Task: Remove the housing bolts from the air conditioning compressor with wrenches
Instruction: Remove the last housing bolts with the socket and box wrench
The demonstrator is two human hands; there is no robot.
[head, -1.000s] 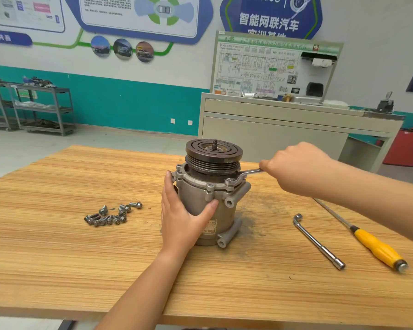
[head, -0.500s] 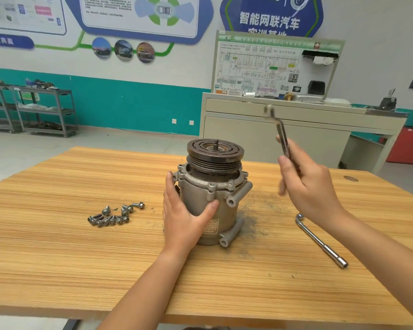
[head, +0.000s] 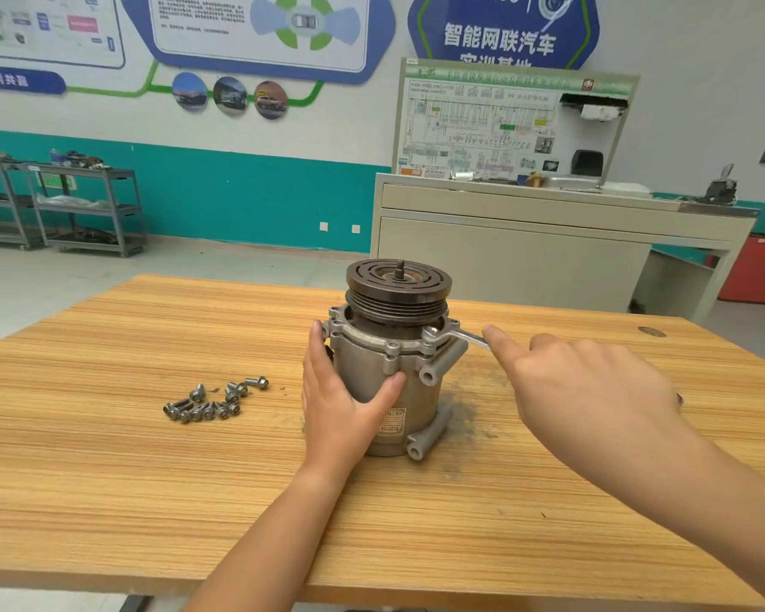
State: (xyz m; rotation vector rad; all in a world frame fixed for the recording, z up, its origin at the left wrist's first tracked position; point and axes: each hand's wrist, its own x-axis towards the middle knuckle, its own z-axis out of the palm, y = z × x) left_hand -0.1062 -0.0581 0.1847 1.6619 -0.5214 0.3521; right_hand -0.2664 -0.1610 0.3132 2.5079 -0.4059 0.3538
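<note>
Your wrench point(head: 458, 337), raised half a second ago, is back down, ring end on a flange bolt at the right of the compressor point(head: 416, 390), centre frame on the grained wooden desk point(head: 151, 501); another loosening stroke looks ready. Your right grip point(head: 592, 390) clasps its flat steel handle, forefinger extended; your left grip point(head: 341, 399) wraps the dull cast housing. Removed bolts point(head: 208, 401) lie left.

From my remote seat I read a dull grey cast-metal compressor point(head: 385, 382) topped by a dark brown grooved pulley point(head: 397, 280), standing on a honey-yellow wooden table point(head: 151, 479) streaked with fine darker grain, with a grey grime smudge at its 4 o'clock. The small silver-grey steel bolts point(head: 204, 404) at 9 o'clock and the slim bright silver wrench point(head: 460, 337) at 2 o'clock glint pale. At 12 o'clock I see a broad teal wall band point(head: 239, 196) under white.
</note>
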